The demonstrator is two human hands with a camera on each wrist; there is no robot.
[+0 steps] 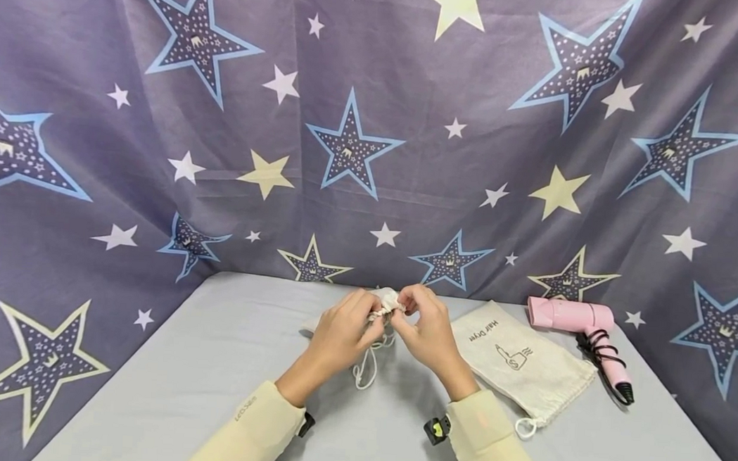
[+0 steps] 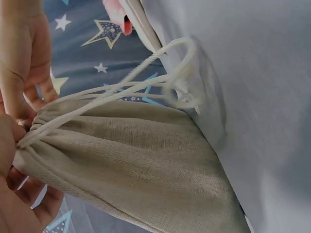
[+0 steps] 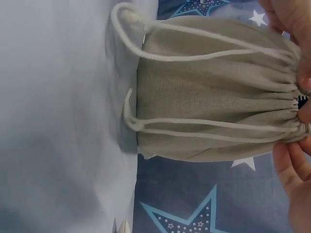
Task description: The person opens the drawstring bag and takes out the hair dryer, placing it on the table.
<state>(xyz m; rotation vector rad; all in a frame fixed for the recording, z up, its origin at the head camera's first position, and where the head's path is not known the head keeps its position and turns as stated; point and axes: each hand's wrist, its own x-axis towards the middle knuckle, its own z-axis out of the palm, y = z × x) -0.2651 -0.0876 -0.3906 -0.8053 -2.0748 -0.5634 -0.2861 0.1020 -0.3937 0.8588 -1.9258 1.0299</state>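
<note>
A beige cloth drawstring bag stands upright on the table, with its mouth gathered into pleats. My left hand pinches one side of the gathered mouth. Opposite it, my right hand pinches the other side. White drawstring cords hang in loops down both sides of the bag, their ends reaching the table. In the right wrist view a small dark patch shows at the mouth between the fingers; what it is I cannot tell. Both hands hide much of the bag in the head view.
A flat cream drawstring bag printed "Hair Dryer" lies right of my right hand. Beyond it is a pink hair dryer with its black cord wound round the handle. A star-patterned curtain hangs behind the grey-covered table.
</note>
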